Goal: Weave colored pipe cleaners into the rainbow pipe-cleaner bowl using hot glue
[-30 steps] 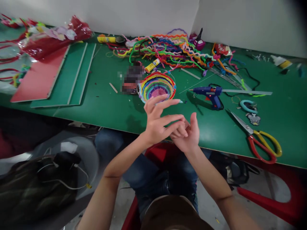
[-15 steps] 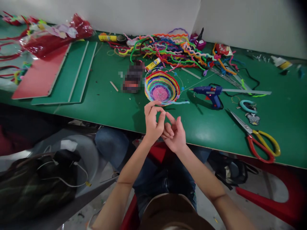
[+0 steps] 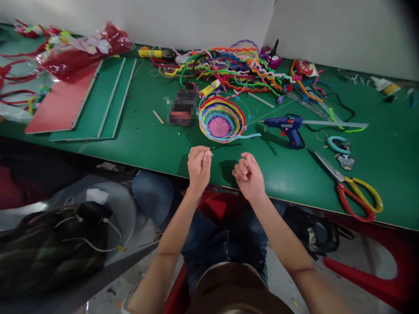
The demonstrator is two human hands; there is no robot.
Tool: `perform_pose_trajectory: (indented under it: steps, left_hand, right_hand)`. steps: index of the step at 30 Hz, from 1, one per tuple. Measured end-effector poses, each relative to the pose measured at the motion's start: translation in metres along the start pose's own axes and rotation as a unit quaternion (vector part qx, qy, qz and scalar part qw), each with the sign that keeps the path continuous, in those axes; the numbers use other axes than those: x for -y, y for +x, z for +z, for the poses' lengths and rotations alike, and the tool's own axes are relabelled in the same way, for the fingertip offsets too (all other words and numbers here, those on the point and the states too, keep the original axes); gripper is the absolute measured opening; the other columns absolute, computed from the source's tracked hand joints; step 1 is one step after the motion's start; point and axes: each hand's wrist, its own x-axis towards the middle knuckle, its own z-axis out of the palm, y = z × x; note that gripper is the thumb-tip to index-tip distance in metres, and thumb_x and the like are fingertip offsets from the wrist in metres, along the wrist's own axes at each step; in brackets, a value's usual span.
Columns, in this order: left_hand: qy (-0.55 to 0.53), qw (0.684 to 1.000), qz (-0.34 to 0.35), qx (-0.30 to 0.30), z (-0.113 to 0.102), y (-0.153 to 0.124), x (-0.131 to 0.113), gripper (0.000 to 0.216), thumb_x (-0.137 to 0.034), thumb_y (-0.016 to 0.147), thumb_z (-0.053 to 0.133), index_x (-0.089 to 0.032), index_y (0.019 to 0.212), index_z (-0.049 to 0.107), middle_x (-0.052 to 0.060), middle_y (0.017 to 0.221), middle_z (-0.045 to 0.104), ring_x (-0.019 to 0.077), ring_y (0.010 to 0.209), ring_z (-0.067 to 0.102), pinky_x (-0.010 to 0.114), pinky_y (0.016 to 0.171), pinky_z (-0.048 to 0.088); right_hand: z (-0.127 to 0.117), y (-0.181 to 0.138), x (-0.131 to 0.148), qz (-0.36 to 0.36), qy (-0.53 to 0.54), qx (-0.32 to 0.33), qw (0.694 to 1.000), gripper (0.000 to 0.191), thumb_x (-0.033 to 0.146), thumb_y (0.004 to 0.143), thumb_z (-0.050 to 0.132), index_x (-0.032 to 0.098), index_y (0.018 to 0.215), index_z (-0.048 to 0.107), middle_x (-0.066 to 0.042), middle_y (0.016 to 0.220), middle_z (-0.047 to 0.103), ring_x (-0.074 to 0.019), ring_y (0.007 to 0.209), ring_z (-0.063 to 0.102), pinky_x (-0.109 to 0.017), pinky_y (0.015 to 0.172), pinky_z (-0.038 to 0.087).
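Left hand point(image 3: 199, 169) at frame centre, just below the bowl; fingers curled, thumb pressed against them. Right hand point(image 3: 250, 175) a bit right of it, fingers folded loosely toward palm; can't tell if its grip is fully closed. Hands are apart from each other, neither touching the bowl. Anything as thin as a thread in either one would be too small to make out.

Striped woven bowl point(image 3: 218, 126) sits on the green bench point(image 3: 157, 150), upper centre of frame, open side up, pink base inside, coloured bands around. Light-blue fuzzy strip point(image 3: 250, 136) sticks out right from its lower rim.

Blue glue gun point(image 3: 290, 124) right of bowl, nozzle pointing left, clear glue stick in its back end. Scissors point(image 3: 345, 179) at lower right of bench, blades toward upper left, red and yellow handles. Heap of coloured pipe cleaners point(image 3: 225, 65) behind bowl, yellow tube point(image 3: 210, 88) between the two. Pixelated dark object point(image 3: 183, 105) left of bowl. Red board point(image 3: 67, 104) overlaps green boards, upper left.
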Motion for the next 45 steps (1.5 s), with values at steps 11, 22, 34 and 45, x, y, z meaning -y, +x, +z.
perform_pose_trajectory:
  steps: [11,22,34,45]
  left_hand:
    - [-0.057,0.985,0.048,0.156,-0.022,0.111,0.07,0.067,-0.062,0.077,0.061,-0.033,0.132,0.036,0.009,0.143,0.043,0.0267,0.134,0.042,0.04,0.097,0.047]
    - [0.056,0.965,0.148,0.208,-0.025,0.112,0.051,0.05,-0.061,0.075,0.064,-0.022,0.107,0.061,0.007,0.104,0.06,0.0237,0.103,0.057,0.042,0.089,0.049]
    - [0.079,0.969,0.185,0.144,-0.01,0.101,0.051,0.043,-0.064,0.074,0.061,-0.022,0.083,0.061,0.009,0.121,0.049,0.033,0.133,0.034,0.059,0.11,0.03]
    - [0.069,0.972,0.187,0.128,-0.005,0.086,0.033,0.025,-0.05,0.082,0.059,-0.025,0.083,0.059,0.008,0.13,0.04,0.0331,0.139,0.023,0.059,0.115,0.024]
  right_hand:
    - [0.004,-0.001,0.007,-0.358,-0.546,0.073,0.754,0.018,0.026,0.085,0.058,0.026,0.103,0.057,-0.003,0.092,0.061,-0.0142,0.077,0.057,-0.03,0.067,0.047]
    - [0.037,0.057,0.039,-0.333,-0.768,0.073,0.542,0.035,0.038,0.084,0.061,0.022,0.115,0.056,-0.005,0.107,0.071,-0.0244,0.105,0.063,-0.047,0.106,0.031]
    - [0.045,0.067,0.055,-0.253,-0.722,0.165,0.622,0.016,0.024,0.08,0.06,0.025,0.096,0.056,0.003,0.095,0.072,-0.0195,0.096,0.067,-0.049,0.112,0.023]
    - [0.035,0.062,0.048,-0.293,-0.726,0.103,0.613,0.019,0.022,0.077,0.057,0.025,0.095,0.051,0.002,0.09,0.071,-0.0195,0.089,0.067,-0.049,0.114,0.02]
